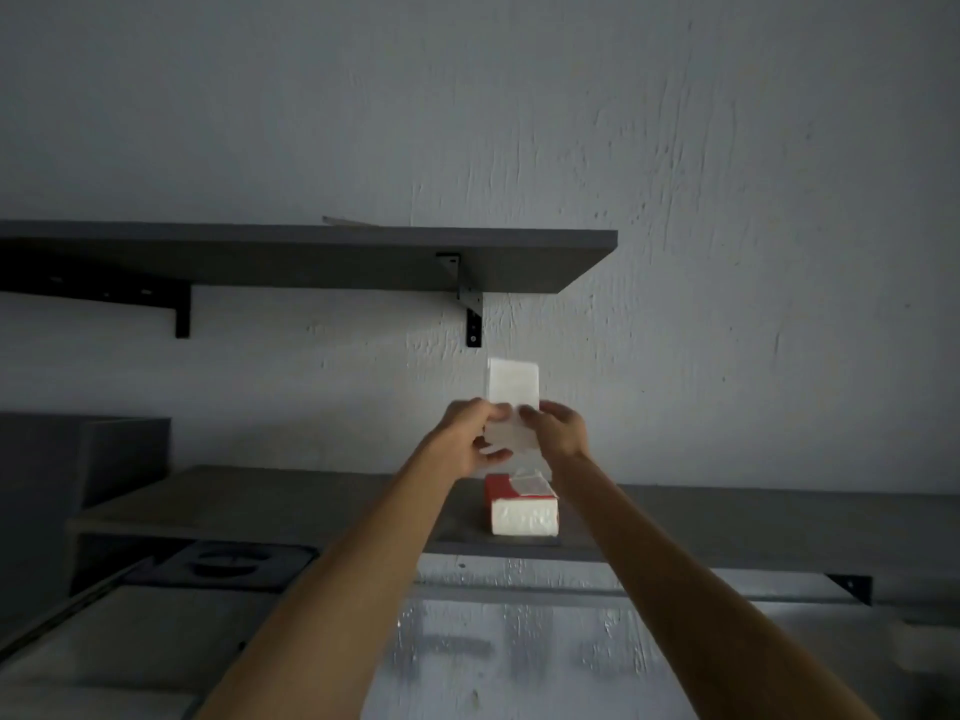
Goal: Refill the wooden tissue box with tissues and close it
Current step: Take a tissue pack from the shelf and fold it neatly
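Note:
A white stack of tissues (511,387) stands upright in the air in front of the wall, held between both hands. My left hand (470,433) grips its lower left side and my right hand (558,428) grips its lower right side. Directly below, a red and white tissue pack (522,509) lies on the grey lower shelf (311,501), with a tissue sticking out of its torn top. No wooden tissue box can be seen in this view.
An upper grey shelf (311,257) on black brackets juts out above and left of my hands. A dark box shape (78,459) stands at the far left. Below the lower shelf lies a white surface (130,641).

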